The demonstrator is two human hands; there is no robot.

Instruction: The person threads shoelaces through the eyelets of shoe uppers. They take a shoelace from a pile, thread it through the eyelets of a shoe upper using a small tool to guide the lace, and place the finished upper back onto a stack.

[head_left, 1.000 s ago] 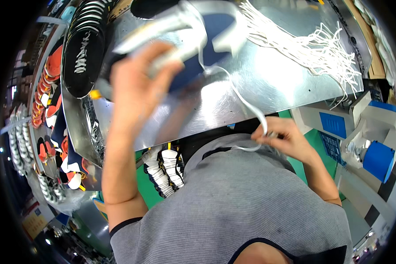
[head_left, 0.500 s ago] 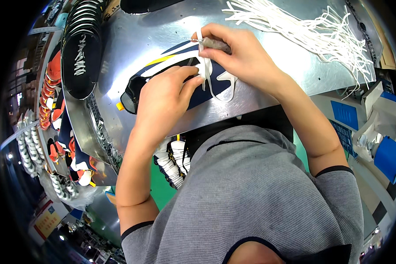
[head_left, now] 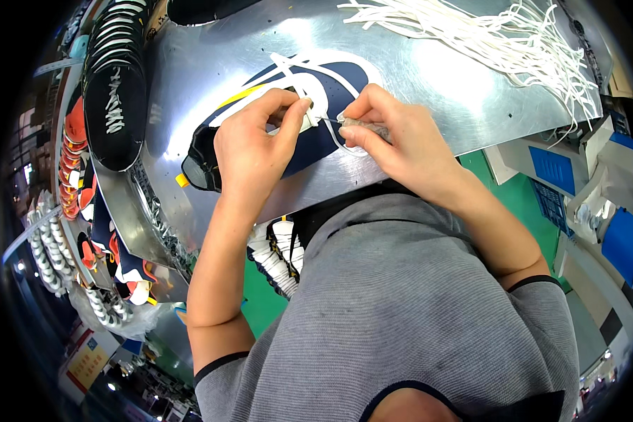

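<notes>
A navy upper [head_left: 313, 151] of a shoe, with white and yellow stripes, lies on the metal table [head_left: 443, 84], its heel toward the lower left. My left hand [head_left: 252, 144] rests over its opening, thumb and forefinger closed on the white eyelet edge. In my right hand [head_left: 418, 148] is an awl-like tool [head_left: 371, 129] with a grey wrapped handle. Its thin metal shaft points left, reaching the white edge by my left fingertips; the tip is hidden. A white shoelace [head_left: 285, 67] loops over the toe area and hangs down beside the right fingers.
Loose white shoelaces [head_left: 464, 35] lie in a bundle at the far right of the table. Along the left stands a row of nested black shoes [head_left: 116, 105], with orange and white shoe parts [head_left: 74, 133] beyond. Blue bins [head_left: 622, 239] are at the right.
My right hand has come down and toward me with the tool, from above the lace to the shoe's near side. The lace end now lies over the toe; the left fingers shifted slightly up-left.
</notes>
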